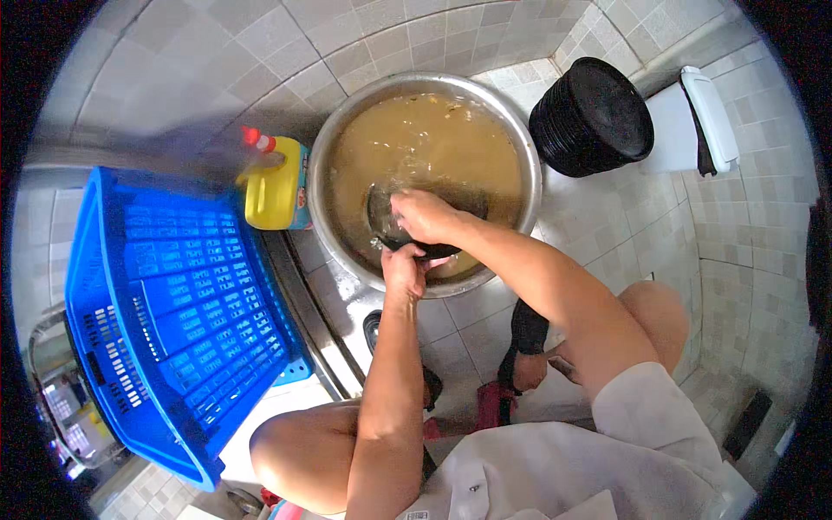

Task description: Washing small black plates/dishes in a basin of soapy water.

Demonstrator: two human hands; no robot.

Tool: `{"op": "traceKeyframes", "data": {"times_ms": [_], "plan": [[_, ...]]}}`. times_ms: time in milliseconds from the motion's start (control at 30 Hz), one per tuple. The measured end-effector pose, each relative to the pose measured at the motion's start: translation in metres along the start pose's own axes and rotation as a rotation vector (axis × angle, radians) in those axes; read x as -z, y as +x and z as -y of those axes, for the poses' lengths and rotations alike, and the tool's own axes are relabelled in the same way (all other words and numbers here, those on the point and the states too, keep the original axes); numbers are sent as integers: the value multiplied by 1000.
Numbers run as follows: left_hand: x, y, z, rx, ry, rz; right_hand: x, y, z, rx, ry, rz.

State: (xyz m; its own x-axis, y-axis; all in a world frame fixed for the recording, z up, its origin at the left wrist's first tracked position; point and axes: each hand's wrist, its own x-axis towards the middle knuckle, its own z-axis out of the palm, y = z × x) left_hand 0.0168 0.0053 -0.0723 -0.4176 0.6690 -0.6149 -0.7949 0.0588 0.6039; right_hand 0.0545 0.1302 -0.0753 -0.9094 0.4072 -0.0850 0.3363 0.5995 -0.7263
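Observation:
A wide metal basin (534, 195) of cloudy brown water (422, 143) stands on the floor in front of me. My left hand (404, 270) grips the near edge of a dark round dish (437, 251), thumb on top and fingers below. The dish is tilted and partly under the water. Over its inner face, my right hand (422, 214) is bent downward with curled fingers. Whether a scrubber or cloth is under those fingers is hidden. Small bits of debris float near the basin's far rim.
Right of the basin stands a stack of black round dishes (588, 117), beside a white lidded bin (676, 130). At left are a yellow jug (270, 192) with a red cap and a large blue plastic basket (188, 292). Tiled walls (403, 39) enclose the corner.

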Motion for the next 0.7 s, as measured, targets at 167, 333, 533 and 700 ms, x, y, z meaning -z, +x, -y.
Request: {"op": "traceKeyframes", "data": {"times_ms": [167,333,533,700], "plan": [[-14,1,2,15,23,-68,25,-36,-20,-93,-181,23],[-7,6,6,35,-4,-9,31,-36,-11,-302,-238,10],[-3,11,5,39,23,49,10,-4,3,-10,-54,81],[-11,6,6,58,16,13,3,43,-7,44,-286,-170]]}}
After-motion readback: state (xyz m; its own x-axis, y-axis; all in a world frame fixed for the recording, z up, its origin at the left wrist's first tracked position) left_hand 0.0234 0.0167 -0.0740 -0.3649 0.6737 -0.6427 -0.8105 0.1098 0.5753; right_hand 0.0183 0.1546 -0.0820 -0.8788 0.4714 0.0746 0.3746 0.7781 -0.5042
